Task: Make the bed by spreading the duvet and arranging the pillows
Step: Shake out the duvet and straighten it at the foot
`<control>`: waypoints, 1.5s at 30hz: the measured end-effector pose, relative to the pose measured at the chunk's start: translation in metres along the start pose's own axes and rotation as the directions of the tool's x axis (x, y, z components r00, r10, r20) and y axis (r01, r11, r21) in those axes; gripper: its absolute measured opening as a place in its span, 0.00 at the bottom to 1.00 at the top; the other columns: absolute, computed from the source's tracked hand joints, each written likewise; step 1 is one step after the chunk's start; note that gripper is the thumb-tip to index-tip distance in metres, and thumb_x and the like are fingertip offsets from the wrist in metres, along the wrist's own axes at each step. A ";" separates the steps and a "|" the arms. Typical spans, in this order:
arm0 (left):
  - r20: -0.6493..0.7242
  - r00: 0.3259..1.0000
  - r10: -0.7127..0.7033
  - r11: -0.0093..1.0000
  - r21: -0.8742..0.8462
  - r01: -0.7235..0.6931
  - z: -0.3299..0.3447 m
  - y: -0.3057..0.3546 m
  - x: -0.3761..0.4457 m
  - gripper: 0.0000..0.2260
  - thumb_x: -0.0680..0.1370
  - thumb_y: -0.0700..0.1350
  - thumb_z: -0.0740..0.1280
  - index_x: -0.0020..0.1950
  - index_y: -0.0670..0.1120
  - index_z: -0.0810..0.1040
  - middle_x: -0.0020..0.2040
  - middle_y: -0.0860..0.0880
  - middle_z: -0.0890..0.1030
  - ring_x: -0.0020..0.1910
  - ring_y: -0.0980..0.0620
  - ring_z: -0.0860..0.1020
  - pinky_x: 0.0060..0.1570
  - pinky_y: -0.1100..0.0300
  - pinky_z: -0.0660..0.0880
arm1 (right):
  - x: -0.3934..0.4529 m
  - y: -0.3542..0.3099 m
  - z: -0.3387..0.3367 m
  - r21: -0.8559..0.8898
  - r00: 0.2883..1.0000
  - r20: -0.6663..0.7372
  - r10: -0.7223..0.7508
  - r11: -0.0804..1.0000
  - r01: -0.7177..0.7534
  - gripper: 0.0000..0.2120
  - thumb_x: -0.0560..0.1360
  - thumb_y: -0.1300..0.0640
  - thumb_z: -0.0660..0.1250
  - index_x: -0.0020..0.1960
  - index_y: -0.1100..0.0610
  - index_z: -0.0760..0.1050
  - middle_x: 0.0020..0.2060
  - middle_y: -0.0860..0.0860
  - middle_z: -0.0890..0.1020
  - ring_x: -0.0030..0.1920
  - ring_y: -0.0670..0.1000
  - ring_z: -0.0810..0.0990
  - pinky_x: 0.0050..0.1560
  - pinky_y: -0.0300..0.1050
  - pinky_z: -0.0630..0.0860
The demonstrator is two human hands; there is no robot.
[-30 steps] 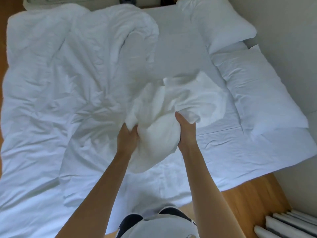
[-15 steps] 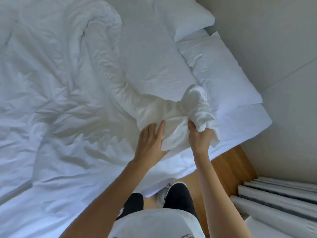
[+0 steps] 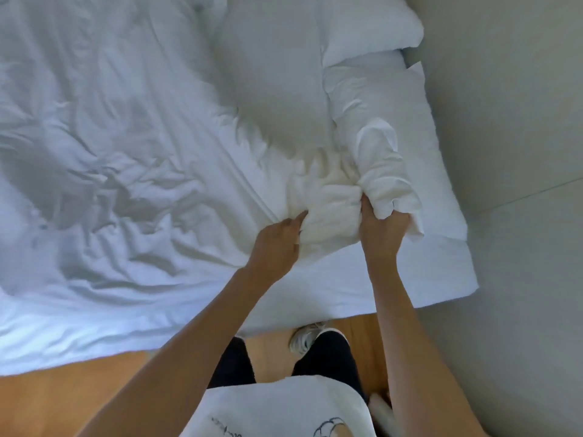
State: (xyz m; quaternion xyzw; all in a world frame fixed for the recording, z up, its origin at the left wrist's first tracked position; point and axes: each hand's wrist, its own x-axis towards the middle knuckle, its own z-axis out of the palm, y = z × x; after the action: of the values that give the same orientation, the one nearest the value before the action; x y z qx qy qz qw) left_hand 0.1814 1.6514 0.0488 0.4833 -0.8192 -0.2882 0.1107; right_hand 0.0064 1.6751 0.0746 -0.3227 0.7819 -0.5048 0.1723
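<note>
A crumpled white duvet (image 3: pixel 104 146) covers the left and middle of the bed. Its bunched corner (image 3: pixel 328 203) lies near the bed's near right edge. My left hand (image 3: pixel 277 244) grips the bunched fabric from the left. My right hand (image 3: pixel 383 228) grips the rolled end of the same corner, which stands up over the near pillow (image 3: pixel 422 127). A second pillow (image 3: pixel 369 23) lies at the far right by the wall. Bare white sheet (image 3: pixel 274 67) shows between duvet and pillows.
A grey wall (image 3: pixel 511 121) runs along the bed's right side. Wooden floor (image 3: pixel 63 398) lies along the near edge of the bed, where my legs and a shoe (image 3: pixel 304 339) stand. The sheet's near right corner (image 3: pixel 441 272) is uncovered.
The duvet corner has been drawn further towards the pillows and the near right of the bed. My left hand went from lying flat on the fabric to gripping it. The view has shifted right.
</note>
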 end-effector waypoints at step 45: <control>0.225 0.897 -0.380 0.851 0.464 0.244 0.262 -0.161 -0.119 0.43 0.66 0.52 0.78 0.75 0.44 0.61 0.74 0.35 0.61 0.72 0.35 0.62 0.67 0.38 0.64 | -0.011 0.285 0.078 0.062 0.111 0.844 -0.525 0.300 0.952 0.40 0.72 0.35 0.65 0.72 0.60 0.62 0.70 0.65 0.68 0.70 0.65 0.65 0.71 0.61 0.62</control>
State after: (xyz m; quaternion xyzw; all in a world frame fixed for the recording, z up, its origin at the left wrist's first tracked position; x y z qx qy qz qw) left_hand 0.2390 1.7894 -0.2449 0.5726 -0.7782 -0.1891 -0.1752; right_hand -0.0338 1.7101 -0.2165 -0.8889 0.4374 -0.1064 0.0847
